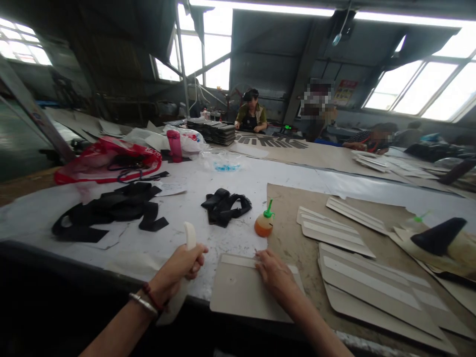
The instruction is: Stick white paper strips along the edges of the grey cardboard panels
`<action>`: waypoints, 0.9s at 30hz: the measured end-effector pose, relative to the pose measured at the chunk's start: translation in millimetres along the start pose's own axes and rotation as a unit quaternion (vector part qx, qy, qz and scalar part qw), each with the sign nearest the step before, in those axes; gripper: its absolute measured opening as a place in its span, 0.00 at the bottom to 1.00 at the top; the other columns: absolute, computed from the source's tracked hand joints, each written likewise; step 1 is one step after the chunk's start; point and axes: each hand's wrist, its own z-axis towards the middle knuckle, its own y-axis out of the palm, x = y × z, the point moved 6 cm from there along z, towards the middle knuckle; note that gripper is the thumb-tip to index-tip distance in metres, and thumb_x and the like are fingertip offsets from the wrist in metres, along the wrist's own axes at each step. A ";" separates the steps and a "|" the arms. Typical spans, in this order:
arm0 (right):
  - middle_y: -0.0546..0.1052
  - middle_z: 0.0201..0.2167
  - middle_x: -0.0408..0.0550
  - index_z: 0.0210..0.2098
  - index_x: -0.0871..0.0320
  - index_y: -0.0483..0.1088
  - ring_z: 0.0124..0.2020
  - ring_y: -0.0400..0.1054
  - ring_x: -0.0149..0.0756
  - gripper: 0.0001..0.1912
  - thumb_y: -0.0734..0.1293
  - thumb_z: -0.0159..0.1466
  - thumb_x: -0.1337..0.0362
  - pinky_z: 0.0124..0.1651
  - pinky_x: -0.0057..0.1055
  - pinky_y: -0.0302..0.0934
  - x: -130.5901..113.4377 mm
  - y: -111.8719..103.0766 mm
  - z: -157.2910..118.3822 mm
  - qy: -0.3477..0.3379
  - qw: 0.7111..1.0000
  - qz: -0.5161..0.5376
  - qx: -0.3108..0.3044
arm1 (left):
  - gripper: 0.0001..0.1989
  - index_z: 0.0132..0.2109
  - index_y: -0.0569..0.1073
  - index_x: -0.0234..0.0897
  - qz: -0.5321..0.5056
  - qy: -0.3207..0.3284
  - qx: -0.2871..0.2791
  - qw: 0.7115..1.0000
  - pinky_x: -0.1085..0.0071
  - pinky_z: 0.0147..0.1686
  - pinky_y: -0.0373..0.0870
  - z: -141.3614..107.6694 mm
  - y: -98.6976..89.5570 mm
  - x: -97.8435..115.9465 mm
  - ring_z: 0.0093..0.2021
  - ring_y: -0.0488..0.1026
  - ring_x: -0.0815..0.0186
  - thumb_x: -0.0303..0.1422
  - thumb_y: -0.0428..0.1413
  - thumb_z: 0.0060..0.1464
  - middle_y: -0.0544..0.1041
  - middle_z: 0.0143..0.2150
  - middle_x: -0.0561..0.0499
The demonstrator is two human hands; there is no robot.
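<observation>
My left hand [188, 265] is closed around a pale strip [190, 235], whose looped end sticks up above the thumb. A thin translucent sheet hangs below that wrist. To its right, a flat grey panel [238, 287] with rounded corners lies at the table's near edge, partly overhanging it. A whitish band runs along the panel's far side. My right hand [273, 272] rests on this band with its fingers stretched forward and lying on the surface; they cover part of the band. Just beyond the panel stands a squeeze bottle [264, 224] with amber liquid and a green nozzle.
Black strips lie in a heap [111, 208] at left and a smaller bundle [226, 206] ahead. Several grey panels [375, 287] with white bands are stacked at right, near a dark cone-shaped object [439, 236]. Behind are a pink bottle [174, 146], a red bag [107, 161] and co-workers.
</observation>
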 end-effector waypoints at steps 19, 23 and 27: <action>0.63 0.13 0.37 0.24 0.57 0.59 0.13 0.59 0.28 0.20 0.68 0.54 0.48 0.18 0.23 0.50 -34.3 52.3 -94.5 0.195 0.851 0.483 -0.069 | 0.31 0.23 0.68 0.30 -0.022 -0.057 -0.236 0.970 0.76 0.19 0.49 -103.1 118.7 -73.9 0.16 0.57 0.74 0.58 0.48 0.50 0.62 0.16 0.53; 0.64 0.16 0.40 0.23 0.57 0.60 0.20 0.61 0.29 0.18 0.65 0.58 0.50 0.22 0.23 0.54 -17.1 42.4 -110.5 0.172 0.916 0.362 0.016 | 0.31 0.23 0.69 0.31 -0.033 -0.028 -0.216 0.975 0.75 0.19 0.49 -102.1 128.3 -83.1 0.18 0.58 0.73 0.58 0.47 0.50 0.63 0.16 0.54; 0.64 0.19 0.41 0.23 0.56 0.60 0.22 0.61 0.29 0.18 0.63 0.60 0.50 0.22 0.23 0.53 -21.4 33.7 -113.5 0.143 0.931 0.328 0.065 | 0.32 0.23 0.67 0.32 -0.052 -0.042 -0.185 0.980 0.75 0.21 0.56 -97.0 127.4 -89.3 0.20 0.61 0.71 0.62 0.49 0.46 0.64 0.18 0.53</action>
